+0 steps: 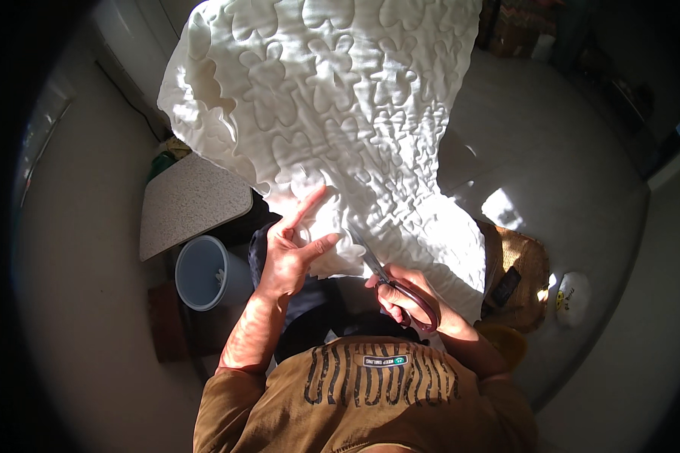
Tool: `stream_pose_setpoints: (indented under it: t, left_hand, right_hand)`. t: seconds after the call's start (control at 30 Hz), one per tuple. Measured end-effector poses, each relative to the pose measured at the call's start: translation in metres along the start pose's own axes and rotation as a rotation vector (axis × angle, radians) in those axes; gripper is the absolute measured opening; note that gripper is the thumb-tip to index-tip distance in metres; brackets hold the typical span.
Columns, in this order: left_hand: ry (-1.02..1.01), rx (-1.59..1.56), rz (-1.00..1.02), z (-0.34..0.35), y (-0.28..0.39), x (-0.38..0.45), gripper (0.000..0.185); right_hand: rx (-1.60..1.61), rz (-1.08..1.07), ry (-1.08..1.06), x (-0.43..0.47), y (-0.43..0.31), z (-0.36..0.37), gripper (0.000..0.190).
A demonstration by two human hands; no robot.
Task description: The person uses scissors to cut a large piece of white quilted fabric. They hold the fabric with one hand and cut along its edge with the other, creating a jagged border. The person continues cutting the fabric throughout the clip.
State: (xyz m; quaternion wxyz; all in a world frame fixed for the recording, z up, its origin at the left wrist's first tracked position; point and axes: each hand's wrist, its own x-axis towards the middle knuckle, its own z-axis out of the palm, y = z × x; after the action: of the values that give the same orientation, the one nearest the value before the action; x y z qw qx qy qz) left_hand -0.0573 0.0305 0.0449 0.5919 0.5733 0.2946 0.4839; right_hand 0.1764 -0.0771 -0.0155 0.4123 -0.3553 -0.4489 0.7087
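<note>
White quilted fabric (340,130) with stitched rabbit-like outlines spreads in front of me and drapes over my lap. My left hand (294,249) holds its near left part, index finger and thumb stretched apart on top. The other fingers of that hand are hidden. In my right hand (405,289) is a pair of scissors (372,259) with dark red handles. Their blades point up and left into the fabric, with the tips close to my left thumb. Glare and folds hide how far apart the blades are. On the left, the fabric's scalloped edge curls over.
To my left are a speckled board (195,195) and a pale blue bucket (204,274) with something small and white inside. A woven mat (521,260) at right carries a dark phone-like object (506,286). Beyond it lies a white bag-like item (573,300); a yellow basin (504,342) is partly behind my right arm.
</note>
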Motion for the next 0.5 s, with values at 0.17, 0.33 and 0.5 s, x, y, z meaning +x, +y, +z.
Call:
stream_pose_setpoints:
  t: [0.17, 0.33, 0.5]
  left_hand:
    - [0.038, -0.023, -0.004, 0.001, 0.002, -0.001, 0.080]
    - [0.024, -0.016, -0.037, 0.006, 0.008, -0.001, 0.080]
    - [0.013, 0.021, -0.025, 0.007, 0.006, -0.003, 0.081]
  right_hand:
    - [0.058, 0.056, -0.086, -0.009, -0.008, -0.006, 0.034]
    - [0.111, 0.023, -0.051, -0.001, -0.003, 0.001, 0.032]
    - [0.101, -0.023, -0.038, 0.013, -0.015, 0.012, 0.034]
